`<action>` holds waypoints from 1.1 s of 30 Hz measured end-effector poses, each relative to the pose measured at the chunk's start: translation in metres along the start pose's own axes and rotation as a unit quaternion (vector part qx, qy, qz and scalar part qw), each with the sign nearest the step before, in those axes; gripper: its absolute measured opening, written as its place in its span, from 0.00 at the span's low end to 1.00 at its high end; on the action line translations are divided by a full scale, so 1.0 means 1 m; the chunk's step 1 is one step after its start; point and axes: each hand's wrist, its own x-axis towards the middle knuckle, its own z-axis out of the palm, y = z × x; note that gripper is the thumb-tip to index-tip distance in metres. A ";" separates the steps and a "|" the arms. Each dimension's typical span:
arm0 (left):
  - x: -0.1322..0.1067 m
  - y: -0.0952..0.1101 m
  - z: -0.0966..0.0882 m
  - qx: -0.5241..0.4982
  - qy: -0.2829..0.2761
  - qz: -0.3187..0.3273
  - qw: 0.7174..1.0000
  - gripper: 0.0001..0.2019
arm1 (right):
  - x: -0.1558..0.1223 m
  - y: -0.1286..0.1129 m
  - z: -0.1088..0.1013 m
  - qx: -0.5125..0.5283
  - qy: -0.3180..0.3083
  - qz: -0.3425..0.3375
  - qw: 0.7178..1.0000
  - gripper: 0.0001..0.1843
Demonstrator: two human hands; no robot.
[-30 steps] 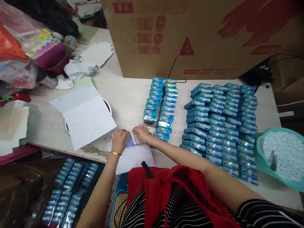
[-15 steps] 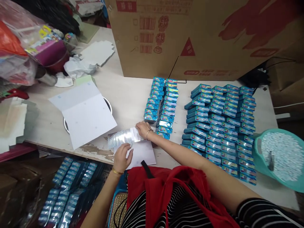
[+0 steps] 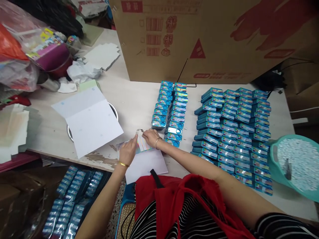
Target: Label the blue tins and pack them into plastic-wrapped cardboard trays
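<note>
two bare hands are close together over a shiny sheet (image 3: 143,146) on the table (image 3: 132,109). the sheet is right under the left hand (image 3: 128,152) and the right hand (image 3: 150,137), and some of it shows in the gap between them. a small curled strip (image 3: 140,130) pokes up just past the fingertips, between the two hands. the left hand points a finger at one end of the strip, and the right hand has its fingers bent by the other end. it is hard to tell if either hand is pinching the strip or only touching it, because the tips are so small and blurry. white paper (image 3: 147,166) lies on the near side of both hands, and the shiny sheet covers part of it. two lines of blue boxes (image 3: 159,112) stand just past the right hand. to the left of the left hand, a big folded sheet (image 3: 89,122) hides most of a round bowl, so only bits of its rim (image 3: 116,112) show. far to the right of the right hand, the green tub (image 3: 275,166) is cut off.
</note>
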 end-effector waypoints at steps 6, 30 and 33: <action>-0.032 0.023 -0.022 -0.195 0.134 -0.014 0.971 0.25 | 0.008 0.007 0.012 0.008 0.003 0.011 1.000 0.16; 0.110 0.169 -0.018 -0.546 0.172 -0.205 0.794 0.34 | -0.119 0.098 -0.039 0.465 0.345 0.156 0.800 0.18; 0.135 0.182 -0.004 -0.487 0.165 -0.180 0.839 0.34 | -0.113 0.128 -0.043 0.389 0.366 0.181 0.826 0.17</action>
